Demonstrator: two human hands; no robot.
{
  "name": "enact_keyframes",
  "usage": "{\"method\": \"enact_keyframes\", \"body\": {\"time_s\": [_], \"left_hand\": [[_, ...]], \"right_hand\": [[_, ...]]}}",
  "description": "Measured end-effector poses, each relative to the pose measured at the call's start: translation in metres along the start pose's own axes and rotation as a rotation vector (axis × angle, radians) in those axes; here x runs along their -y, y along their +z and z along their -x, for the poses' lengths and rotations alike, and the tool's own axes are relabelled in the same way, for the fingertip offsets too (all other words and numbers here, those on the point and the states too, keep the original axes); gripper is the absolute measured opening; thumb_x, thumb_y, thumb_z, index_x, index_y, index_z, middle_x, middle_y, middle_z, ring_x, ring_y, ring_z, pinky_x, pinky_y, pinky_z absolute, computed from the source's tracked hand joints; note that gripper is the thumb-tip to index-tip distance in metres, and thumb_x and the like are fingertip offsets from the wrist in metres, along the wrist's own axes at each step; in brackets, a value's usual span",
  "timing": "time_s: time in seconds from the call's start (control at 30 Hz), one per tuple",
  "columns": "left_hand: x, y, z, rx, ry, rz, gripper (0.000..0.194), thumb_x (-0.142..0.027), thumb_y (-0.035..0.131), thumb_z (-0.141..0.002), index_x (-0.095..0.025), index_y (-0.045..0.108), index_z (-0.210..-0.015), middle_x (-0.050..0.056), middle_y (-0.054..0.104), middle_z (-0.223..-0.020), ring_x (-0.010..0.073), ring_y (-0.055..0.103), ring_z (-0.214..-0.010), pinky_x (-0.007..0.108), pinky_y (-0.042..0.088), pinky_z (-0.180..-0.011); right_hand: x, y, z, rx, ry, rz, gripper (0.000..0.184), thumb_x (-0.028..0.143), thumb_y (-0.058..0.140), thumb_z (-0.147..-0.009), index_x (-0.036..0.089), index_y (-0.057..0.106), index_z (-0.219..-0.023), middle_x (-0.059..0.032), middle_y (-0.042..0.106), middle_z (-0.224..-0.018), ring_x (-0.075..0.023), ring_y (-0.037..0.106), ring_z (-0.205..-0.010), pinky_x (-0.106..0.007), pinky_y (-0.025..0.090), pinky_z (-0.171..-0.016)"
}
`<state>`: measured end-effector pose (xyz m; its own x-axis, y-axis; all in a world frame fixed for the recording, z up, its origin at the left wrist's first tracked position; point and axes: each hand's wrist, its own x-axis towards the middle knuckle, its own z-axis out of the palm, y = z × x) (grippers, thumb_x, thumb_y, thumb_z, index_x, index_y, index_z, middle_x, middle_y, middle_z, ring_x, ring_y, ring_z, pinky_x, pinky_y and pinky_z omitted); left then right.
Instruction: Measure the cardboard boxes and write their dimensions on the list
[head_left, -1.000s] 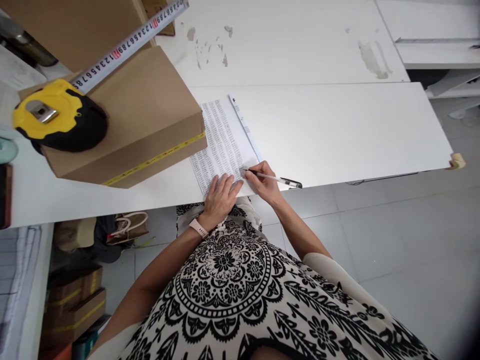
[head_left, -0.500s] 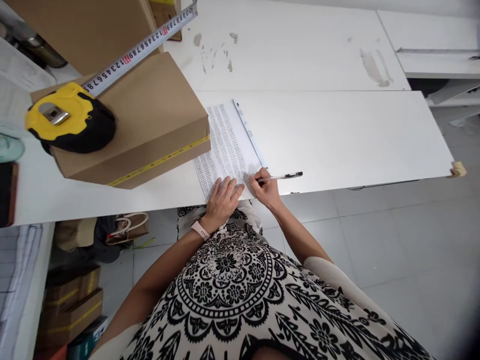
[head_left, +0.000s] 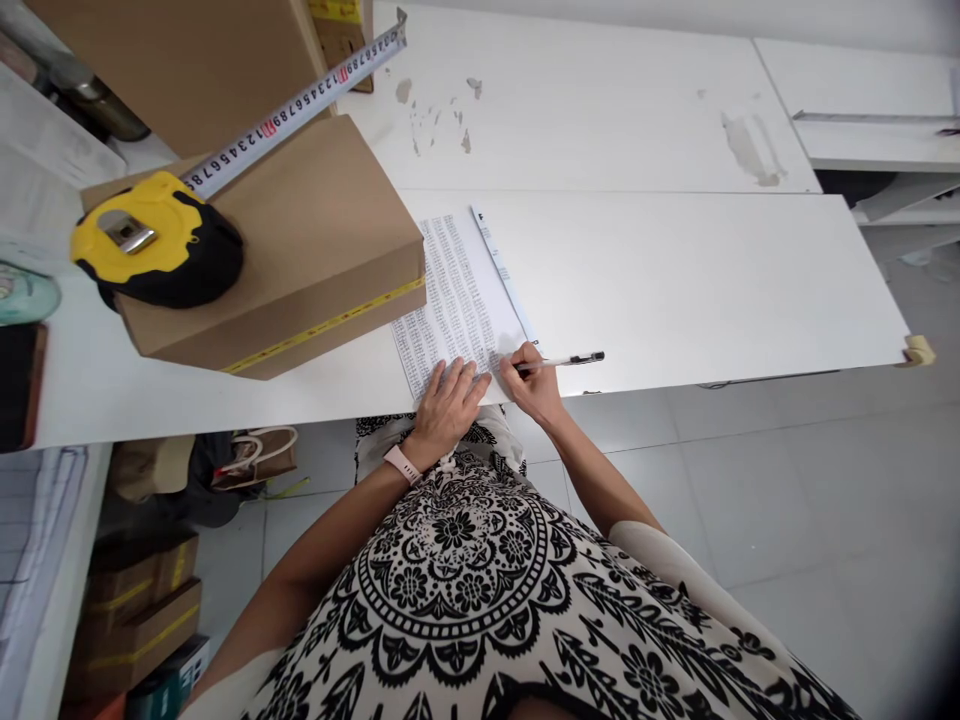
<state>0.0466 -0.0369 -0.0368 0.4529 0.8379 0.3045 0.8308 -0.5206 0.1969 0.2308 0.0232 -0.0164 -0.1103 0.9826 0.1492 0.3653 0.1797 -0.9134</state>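
Observation:
My left hand (head_left: 448, 405) lies flat with its fingers apart on the lower edge of a printed sheet of paper (head_left: 450, 290). Closed around a pen (head_left: 570, 359), my right hand (head_left: 534, 385) rests at the sheet's lower right corner. The pen's dark end points right, and its tip is hidden by my fingers. A narrow pale-blue strip (head_left: 502, 270) runs along the sheet's right side. Left of the paper stands a cardboard box (head_left: 300, 220), covering part of the sheet. On top of it sits a yellow and black tape measure (head_left: 157, 240) with its blade (head_left: 300, 110) pulled out.
The white table (head_left: 675, 280) stretches to the right, with a beige corner guard (head_left: 916, 350) at its end. A larger cardboard box (head_left: 195, 70) stands at the back left. A dark phone-like object (head_left: 21, 385) lies at the left edge. Boxes (head_left: 142, 620) sit on the floor below.
The whole view has shifted slightly, so the box and tape measure appear a little further right and lower. Both hands keep nearly the same place on the paper.

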Motion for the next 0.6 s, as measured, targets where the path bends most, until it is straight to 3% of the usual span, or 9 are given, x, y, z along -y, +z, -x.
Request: {"method": "enact_keyframes", "body": {"time_s": [0.6], "left_hand": [[0.0000,0.0011,0.0002,-0.023,0.011,-0.018,0.041,-0.024,0.051,-0.101,-0.015,0.062,-0.139,0.018,0.064,-0.142,0.0344,0.055,-0.138,0.057,0.037,-0.120]], "right_hand": [[0.0005,-0.0007,-0.0005,0.027,0.005,-0.010,0.032,0.039,0.064,-0.086,0.024,0.042,-0.067,0.0066,0.040,-0.056,-0.0104,0.035,-0.052,-0.027,0.030,-0.051]]}}
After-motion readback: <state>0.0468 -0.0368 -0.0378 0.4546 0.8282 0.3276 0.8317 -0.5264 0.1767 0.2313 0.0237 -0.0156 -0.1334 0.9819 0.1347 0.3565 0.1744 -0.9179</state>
